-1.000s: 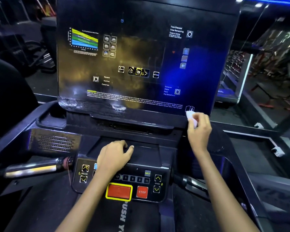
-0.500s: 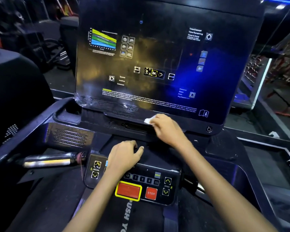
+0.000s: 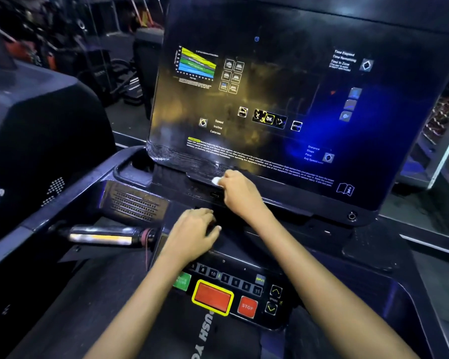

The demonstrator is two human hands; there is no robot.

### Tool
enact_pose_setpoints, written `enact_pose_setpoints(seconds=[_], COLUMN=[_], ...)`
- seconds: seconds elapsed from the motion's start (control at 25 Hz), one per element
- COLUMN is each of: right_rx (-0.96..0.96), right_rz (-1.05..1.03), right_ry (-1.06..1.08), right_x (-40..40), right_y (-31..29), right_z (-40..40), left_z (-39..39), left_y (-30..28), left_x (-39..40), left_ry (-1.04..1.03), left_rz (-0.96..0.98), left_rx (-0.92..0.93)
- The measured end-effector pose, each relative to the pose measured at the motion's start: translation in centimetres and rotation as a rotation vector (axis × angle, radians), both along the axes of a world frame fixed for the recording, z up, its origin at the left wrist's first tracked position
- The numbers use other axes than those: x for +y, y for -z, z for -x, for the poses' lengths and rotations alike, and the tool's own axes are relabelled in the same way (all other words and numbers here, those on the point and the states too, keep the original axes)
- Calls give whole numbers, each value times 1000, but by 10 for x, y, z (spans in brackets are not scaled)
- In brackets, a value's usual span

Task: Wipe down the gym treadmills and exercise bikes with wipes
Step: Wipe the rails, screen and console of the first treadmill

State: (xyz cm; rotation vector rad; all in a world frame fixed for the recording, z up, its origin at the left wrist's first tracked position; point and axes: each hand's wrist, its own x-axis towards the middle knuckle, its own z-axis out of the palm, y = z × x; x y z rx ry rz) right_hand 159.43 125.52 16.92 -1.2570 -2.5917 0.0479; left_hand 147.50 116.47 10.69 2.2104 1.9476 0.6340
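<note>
Both hands work: right hand [image 3: 240,194] fingers grip a white wipe [image 3: 216,181] against the console's [image 3: 283,104] lower edge, left hand [image 3: 192,233] lies open.

A wipe [image 3: 216,181] is pressed under the right hand [image 3: 240,194], behind the left hand [image 3: 192,233]; the stop button [image 3: 247,307] lies before both.

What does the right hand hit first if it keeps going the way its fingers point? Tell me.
Most likely nothing soon. The right hand holds the wipe on the ledge under the screen, fingers pointing left along it. Further left lies the cup recess, though depth is unclear.
</note>
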Motion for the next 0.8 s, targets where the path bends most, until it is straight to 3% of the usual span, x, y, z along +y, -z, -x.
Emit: enact_pose_setpoints(seconds=[0.12,0.28,0.6,0.8], right_rx=[-43,-14,255,315], right_rz=[12,32,-16,-134], right_ry=[-50,-27,162,211], right_x=[7,4,-15,-22], right_y=[-9,-13,14,23], right_z=[49,68,-57,-125], left_z=[26,24,25,25], left_y=[1,-1,7,9], left_x=[0,0,-1,-1], left_ry=[-155,-200,-239,-247], left_rz=[61,60,14,-13], left_rx=[76,43,30,39])
